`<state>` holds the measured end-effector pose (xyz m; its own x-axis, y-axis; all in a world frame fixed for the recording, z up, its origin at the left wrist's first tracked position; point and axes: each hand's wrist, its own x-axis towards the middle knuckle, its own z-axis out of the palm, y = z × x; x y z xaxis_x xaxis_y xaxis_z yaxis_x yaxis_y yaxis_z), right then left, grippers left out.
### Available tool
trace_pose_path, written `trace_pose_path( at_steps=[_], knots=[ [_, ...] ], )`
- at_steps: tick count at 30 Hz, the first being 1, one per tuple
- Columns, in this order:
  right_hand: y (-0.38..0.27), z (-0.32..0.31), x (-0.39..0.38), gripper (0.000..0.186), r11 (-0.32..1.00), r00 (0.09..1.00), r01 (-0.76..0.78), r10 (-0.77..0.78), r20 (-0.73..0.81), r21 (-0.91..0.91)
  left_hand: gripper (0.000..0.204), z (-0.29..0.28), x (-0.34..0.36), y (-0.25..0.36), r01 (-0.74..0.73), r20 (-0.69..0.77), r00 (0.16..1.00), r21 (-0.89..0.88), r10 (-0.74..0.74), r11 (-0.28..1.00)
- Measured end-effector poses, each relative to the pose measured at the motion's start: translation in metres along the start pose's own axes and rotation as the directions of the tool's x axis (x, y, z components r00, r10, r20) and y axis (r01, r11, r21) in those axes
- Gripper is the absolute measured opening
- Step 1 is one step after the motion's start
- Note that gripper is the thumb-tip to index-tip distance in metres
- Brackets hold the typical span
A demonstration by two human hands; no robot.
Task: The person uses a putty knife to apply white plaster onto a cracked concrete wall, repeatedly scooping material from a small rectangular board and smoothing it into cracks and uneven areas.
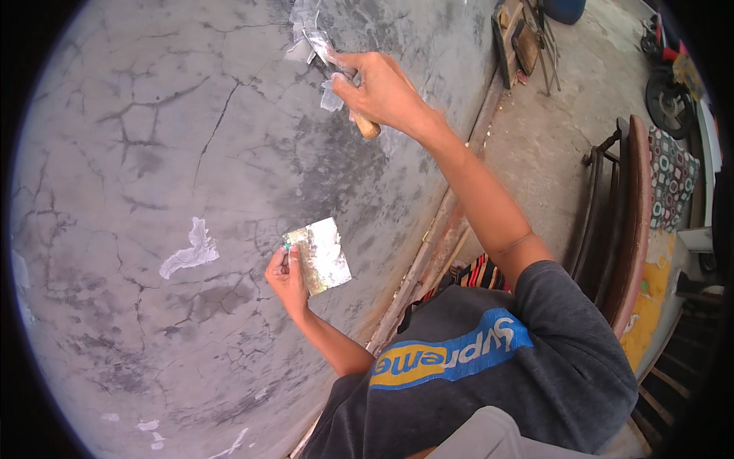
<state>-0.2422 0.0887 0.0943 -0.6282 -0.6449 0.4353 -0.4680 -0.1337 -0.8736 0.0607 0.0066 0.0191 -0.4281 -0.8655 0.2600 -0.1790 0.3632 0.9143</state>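
In my right hand [382,92] is a putty knife with a wooden handle [367,128]; my fingers are closed around it. Its metal blade [321,46] meets the cracked grey wall [168,99] beside fresh pale filler [300,52]. Lower down, my left hand [289,279] pinches the edge of a small flat plate [306,256]. White putty [329,249] is spread over much of that plate. Another patch of pale filler [191,249] sits on the wall left of the plate.
A ledge [428,264] runs along the wall's foot. Wooden boards [516,42] lean at the far end. Behind me to the right stand a dark wooden bench [631,229], a patterned cushion [671,180] and a wheel [669,103]. Several smaller filler marks [149,425] dot the wall.
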Motion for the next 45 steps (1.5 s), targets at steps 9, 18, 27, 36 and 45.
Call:
trace_pose_path(
  at_steps=[9, 18, 27, 36, 45],
  knots=[
    [-0.003, -0.001, -0.034, 0.041, 0.992, 0.994, -0.017, 0.003, 0.112, 0.125, 0.021, -0.008, -0.002, -0.007, 0.015, -0.009, 1.0, 0.043, -0.014, 0.999],
    [0.008, -0.007, -0.012, 0.042, 0.943, 0.964, 0.229, -0.185, 0.193, -0.242, 0.016, -0.003, -0.002, -0.003, 0.034, 0.003, 0.999, -0.007, -0.034, 0.999],
    [0.02, -0.036, 0.017, 0.042, 0.771, 0.864, 0.501, -0.475, 0.168, -0.392, 0.016, -0.007, -0.002, -0.001, 0.018, 0.009, 1.0, 0.049, -0.019, 0.999],
    [0.037, -0.028, -0.015, 0.042, 0.88, 0.904, 0.374, -0.276, 0.325, -0.294, 0.018, -0.005, -0.002, 0.0, 0.033, 0.001, 0.999, 0.111, -0.034, 0.993],
    [0.019, -0.022, 0.005, 0.046, 0.801, 0.869, 0.492, -0.427, 0.25, -0.34, 0.02, -0.004, -0.002, -0.007, 0.028, -0.024, 0.999, 0.087, -0.026, 0.996]
  ],
)
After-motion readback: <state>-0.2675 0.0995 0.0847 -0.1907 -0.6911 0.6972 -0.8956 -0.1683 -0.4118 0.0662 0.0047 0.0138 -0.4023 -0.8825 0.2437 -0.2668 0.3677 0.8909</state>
